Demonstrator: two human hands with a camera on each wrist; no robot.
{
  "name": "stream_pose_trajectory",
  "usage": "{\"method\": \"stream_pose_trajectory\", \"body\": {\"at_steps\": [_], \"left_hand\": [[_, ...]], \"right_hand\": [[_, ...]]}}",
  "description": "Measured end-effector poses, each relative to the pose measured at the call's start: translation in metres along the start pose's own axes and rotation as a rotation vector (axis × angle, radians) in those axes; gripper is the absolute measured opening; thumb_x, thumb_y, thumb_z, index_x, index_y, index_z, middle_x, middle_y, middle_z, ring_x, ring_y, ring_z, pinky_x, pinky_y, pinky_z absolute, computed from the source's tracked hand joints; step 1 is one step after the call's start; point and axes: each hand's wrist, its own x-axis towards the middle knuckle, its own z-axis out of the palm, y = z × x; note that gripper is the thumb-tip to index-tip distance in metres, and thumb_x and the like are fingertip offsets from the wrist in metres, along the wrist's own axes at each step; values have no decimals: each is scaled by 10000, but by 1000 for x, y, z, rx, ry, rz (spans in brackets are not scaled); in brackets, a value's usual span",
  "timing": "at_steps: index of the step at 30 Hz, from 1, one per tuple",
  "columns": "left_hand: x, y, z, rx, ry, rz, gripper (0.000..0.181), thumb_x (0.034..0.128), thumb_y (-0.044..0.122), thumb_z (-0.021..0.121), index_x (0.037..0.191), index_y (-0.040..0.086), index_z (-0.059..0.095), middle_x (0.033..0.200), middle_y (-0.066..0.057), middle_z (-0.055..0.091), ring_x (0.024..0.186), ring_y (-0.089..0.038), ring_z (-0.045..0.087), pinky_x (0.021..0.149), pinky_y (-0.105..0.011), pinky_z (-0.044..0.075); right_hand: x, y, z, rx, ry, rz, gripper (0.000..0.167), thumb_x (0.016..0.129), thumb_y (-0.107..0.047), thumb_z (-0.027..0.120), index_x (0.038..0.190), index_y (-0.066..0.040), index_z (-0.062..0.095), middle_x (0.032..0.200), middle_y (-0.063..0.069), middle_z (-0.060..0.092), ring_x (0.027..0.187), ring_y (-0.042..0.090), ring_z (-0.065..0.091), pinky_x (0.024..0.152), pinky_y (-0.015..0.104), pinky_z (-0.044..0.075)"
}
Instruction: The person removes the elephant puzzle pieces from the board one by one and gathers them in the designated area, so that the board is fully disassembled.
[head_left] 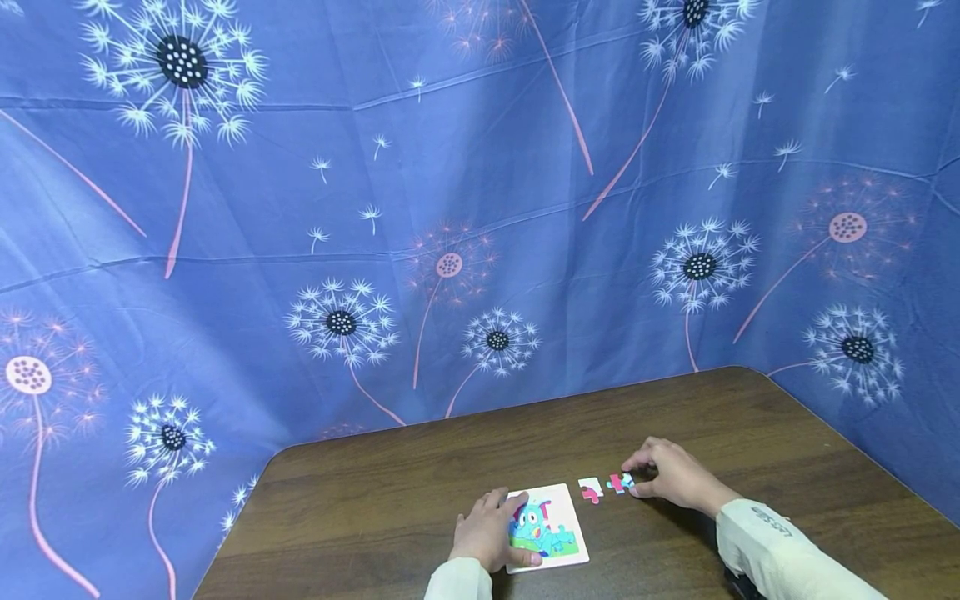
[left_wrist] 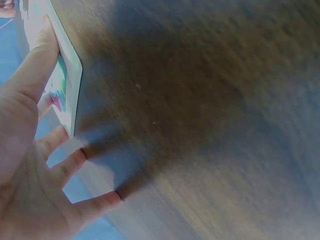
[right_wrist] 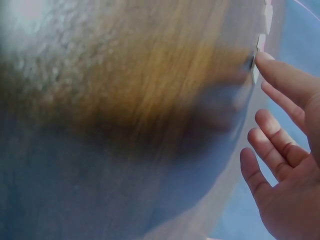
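Observation:
A square jigsaw board with a blue cartoon elephant on green lies on the table, its upper right part showing white. My left hand rests over its left side. The thumb lies on the board near the lower edge in the left wrist view, with the other fingers spread and fairly straight. My right hand pinches a pink and blue jigsaw piece between thumb and index finger, at table level. Its other fingers are loosely bent in the right wrist view. A white and pink jigsaw piece lies between board and right hand.
The brown wooden table has rounded far corners. Behind it and to its right hangs a blue cloth with dandelion prints. A dark object shows in part under the right sleeve.

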Motion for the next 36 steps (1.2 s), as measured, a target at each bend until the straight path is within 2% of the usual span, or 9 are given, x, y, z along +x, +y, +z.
{"method": "stream_pose_trajectory", "body": {"at_steps": [3,6,14,24,31,36], "left_hand": [[0,0,-1,13,-3,3,834,669,484,910,1408,248,604,1422,-111,552,1295,-385,529,965,-700,465],[-1,1,-2,27,-2,7,833,671,481,909,1410,251,601,1426,-110,550,1298,-386,528,964,-693,470],[-3,1,-4,19,1,1,830,671,478,910,1406,245,603,1426,-112,549,1300,-391,524,966,-704,463],[-3,3,-5,15,-13,-3,824,676,470,911,1407,247,603,1428,-107,547,1300,-388,523,966,-711,458],[-2,4,-5,11,-19,-7,809,679,456,916,1399,252,610,1413,-110,553,1290,-389,530,961,-710,461],[-1,3,-4,19,-17,-1,810,679,457,916,1400,252,608,1411,-109,553,1291,-385,530,954,-708,466]], "right_hand": [[0,-2,1,-4,7,-6,271,716,-207,911,952,-152,789,882,-74,605,831,158,593,735,368,508],[0,-5,1,1,5,-45,251,735,-208,904,951,-157,788,886,-79,617,830,152,602,725,357,512],[0,-20,2,126,-44,-108,215,810,-229,861,985,-139,776,895,-90,653,817,110,618,701,311,524],[-1,-40,8,215,-85,-151,265,835,-265,845,1037,-111,770,882,-78,658,786,86,569,647,269,481],[-3,-56,14,241,-120,-181,290,818,-272,854,1040,-104,770,892,-93,654,810,75,579,680,277,499],[-3,-62,24,266,-161,-177,263,815,-280,854,1022,-137,778,864,-121,602,784,45,537,667,262,462]]}}
